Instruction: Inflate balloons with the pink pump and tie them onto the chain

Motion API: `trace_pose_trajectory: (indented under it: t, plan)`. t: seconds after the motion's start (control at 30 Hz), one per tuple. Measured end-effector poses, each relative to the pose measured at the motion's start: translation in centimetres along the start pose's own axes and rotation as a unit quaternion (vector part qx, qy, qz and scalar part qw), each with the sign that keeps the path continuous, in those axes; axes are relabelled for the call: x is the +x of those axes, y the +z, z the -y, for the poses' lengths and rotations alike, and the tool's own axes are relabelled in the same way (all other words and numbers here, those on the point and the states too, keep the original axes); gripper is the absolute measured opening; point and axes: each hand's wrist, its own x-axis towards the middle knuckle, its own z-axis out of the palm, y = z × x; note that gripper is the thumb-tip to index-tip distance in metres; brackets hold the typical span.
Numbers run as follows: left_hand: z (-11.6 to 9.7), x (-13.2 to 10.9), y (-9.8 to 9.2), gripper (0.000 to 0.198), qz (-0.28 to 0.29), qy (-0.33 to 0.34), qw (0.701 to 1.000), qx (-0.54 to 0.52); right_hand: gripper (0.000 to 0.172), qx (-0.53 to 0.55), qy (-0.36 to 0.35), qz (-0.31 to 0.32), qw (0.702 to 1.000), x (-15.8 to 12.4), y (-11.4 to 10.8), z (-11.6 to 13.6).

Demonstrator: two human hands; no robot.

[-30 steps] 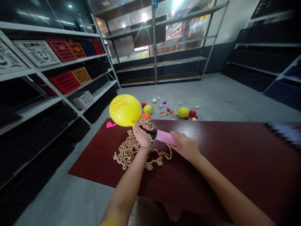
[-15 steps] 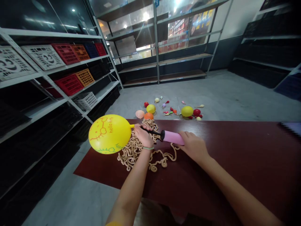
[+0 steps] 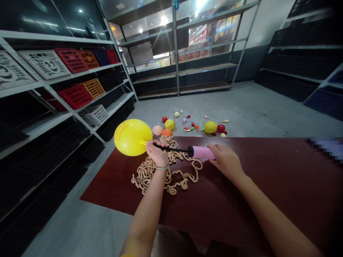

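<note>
A yellow balloon [image 3: 133,137] with faint printed lettering sits inflated to the left of my left hand [image 3: 158,154]. That hand is closed around the balloon's neck and the black nozzle end of a balloon pump. My right hand [image 3: 227,161] grips the pump's pink barrel [image 3: 202,152]. Between the hands a stretch of thin black rod shows, with a black collar at the barrel's end. The pump is held level above the table. Beneath my left hand and the rod lies a heap of beige twisted rope [image 3: 146,173], with loose loops reaching to the right.
The dark red table [image 3: 254,203] spreads under my arms, its left corner toward me. Several balloons, including a yellow one [image 3: 210,127] and an orange one [image 3: 167,132], lie on the floor beyond. Shelves with plastic crates [image 3: 76,95] stand at left; a metal rack [image 3: 177,71] stands behind.
My hands are farther apart and more of the black rod shows. The yellow balloon has swung up and right, turning its printed side away.
</note>
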Motion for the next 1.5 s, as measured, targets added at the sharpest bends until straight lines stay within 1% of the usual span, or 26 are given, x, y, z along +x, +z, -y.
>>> trace_pose_trajectory:
  t: [0.1, 0.2, 0.3, 0.37, 0.47, 0.57, 0.67, 0.77, 0.83, 0.87, 0.9, 1.0, 1.07, 1.1, 1.2, 1.3, 1.37, 1.43, 1.5]
  plan:
    - [0.1, 0.4, -0.4, 0.014, -0.026, 0.005, 1.0, 0.006, 0.037, -0.012, 0.012, 0.017, 1.0, -0.1, -0.1, 0.6]
    - [1.0, -0.3, -0.5, 0.013, -0.038, -0.012, 0.999, 0.021, 0.033, -0.015, 0.013, 0.041, 0.999, -0.3, -0.1, 2.7]
    - [1.9, -1.6, -0.2, 0.017, -0.006, -0.061, 0.997, 0.039, 0.039, 0.009, 0.005, 0.061, 0.998, -0.6, 0.0, 5.1]
    - [2.2, -2.3, 0.0, 0.02, 0.023, -0.078, 0.996, 0.045, 0.042, 0.025, -0.004, 0.069, 0.997, -0.7, 0.1, 5.8]
    - [1.8, -2.4, 0.2, 0.023, 0.036, -0.06, 0.997, 0.041, 0.044, 0.029, -0.02, 0.058, 0.998, -0.5, 0.2, 5.1]
    - [0.7, -1.3, 0.1, 0.022, 0.027, -0.023, 0.999, 0.03, 0.043, 0.016, -0.025, 0.035, 0.999, -0.1, 0.3, 2.9]
    - [-0.4, 0.1, -0.2, 0.018, 0.006, 0.007, 1.0, 0.014, 0.04, -0.001, -0.012, 0.021, 1.0, 0.1, 0.3, 0.9]
    - [-0.9, 1.2, -0.5, 0.015, -0.034, 0.013, 0.999, 0.01, 0.039, -0.01, -0.004, 0.023, 1.0, 0.1, 0.1, 0.4]
    - [-0.7, 1.3, -0.5, 0.013, -0.053, 0.012, 0.998, 0.013, 0.037, -0.016, -0.001, 0.034, 0.999, 0.0, -0.1, 1.2]
    - [-0.4, 1.0, -0.5, 0.013, -0.053, 0.011, 0.998, 0.016, 0.036, -0.016, 0.0, 0.04, 0.999, -0.1, -0.1, 1.8]
    - [0.0, 0.6, -0.4, 0.014, -0.044, 0.005, 0.999, 0.022, 0.037, -0.013, -0.001, 0.045, 0.999, -0.2, -0.2, 2.6]
    - [1.5, -1.3, -0.1, 0.018, 0.009, -0.04, 0.998, 0.044, 0.04, 0.017, 0.004, 0.062, 0.998, -0.5, -0.2, 5.1]
    - [2.1, -2.2, 0.0, 0.02, 0.035, -0.065, 0.996, 0.052, 0.041, 0.034, 0.004, 0.072, 0.997, -0.6, -0.2, 6.1]
    - [2.2, -2.3, 0.1, 0.02, 0.039, -0.07, 0.995, 0.053, 0.042, 0.036, 0.002, 0.075, 0.996, -0.6, -0.2, 6.2]
    - [1.5, -1.2, 0.0, 0.017, 0.015, -0.052, 0.997, 0.053, 0.044, 0.022, -0.017, 0.065, 0.997, -0.4, -0.1, 5.0]
    - [0.0, 0.8, -0.4, 0.012, -0.031, -0.018, 0.998, 0.045, 0.043, -0.002, -0.021, 0.045, 0.999, -0.1, 0.2, 2.5]
    - [-0.9, 1.8, -0.5, 0.009, -0.054, -0.005, 0.998, 0.04, 0.043, -0.015, -0.01, 0.038, 0.999, -0.1, 0.4, 1.0]
    - [-1.5, 2.4, -0.7, 0.008, -0.071, 0.005, 0.997, 0.038, 0.042, -0.023, 0.001, 0.04, 0.999, -0.1, 0.5, 0.4]
    - [-1.6, 2.5, -0.7, 0.008, -0.08, 0.011, 0.996, 0.037, 0.039, -0.026, 0.004, 0.048, 0.999, -0.1, 0.5, 0.6]
